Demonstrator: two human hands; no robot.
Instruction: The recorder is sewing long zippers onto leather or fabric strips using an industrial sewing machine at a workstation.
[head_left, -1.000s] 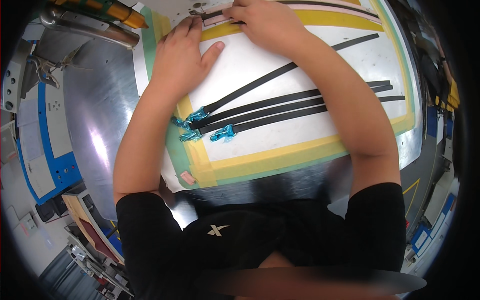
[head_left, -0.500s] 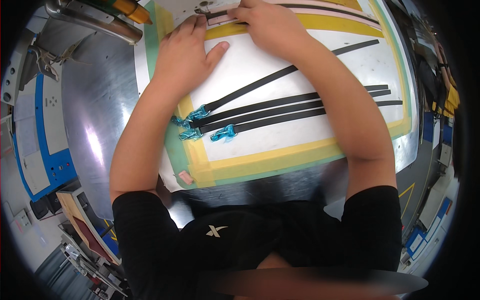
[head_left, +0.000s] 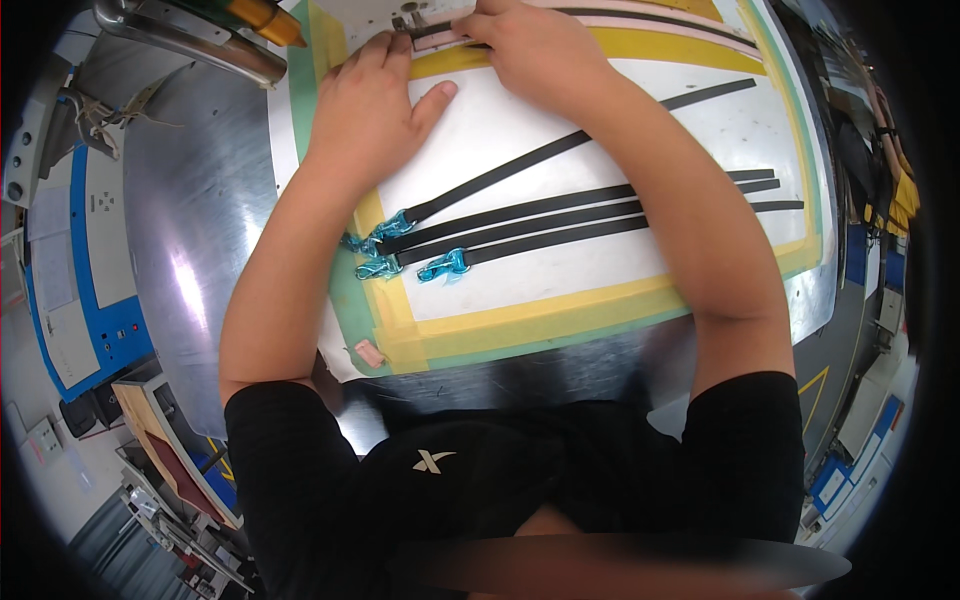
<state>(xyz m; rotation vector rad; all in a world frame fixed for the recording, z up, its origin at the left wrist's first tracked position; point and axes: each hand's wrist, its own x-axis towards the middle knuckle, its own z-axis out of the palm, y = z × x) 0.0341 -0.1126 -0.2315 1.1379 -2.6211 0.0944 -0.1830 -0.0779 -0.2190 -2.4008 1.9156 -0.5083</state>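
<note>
Pinched one black strap [head_left: 600, 14] under the needle at the table's far edge with right hand [head_left: 535, 45], left hand [head_left: 370, 105] flat beside; four clipped straps [head_left: 560, 215] apparently left waiting nearer

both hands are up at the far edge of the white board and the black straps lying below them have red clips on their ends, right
Not quite: the clips are blue, not red. The head view shows both the left hand and right hand at the far edge of the white board, with the black straps lying below them.
</note>
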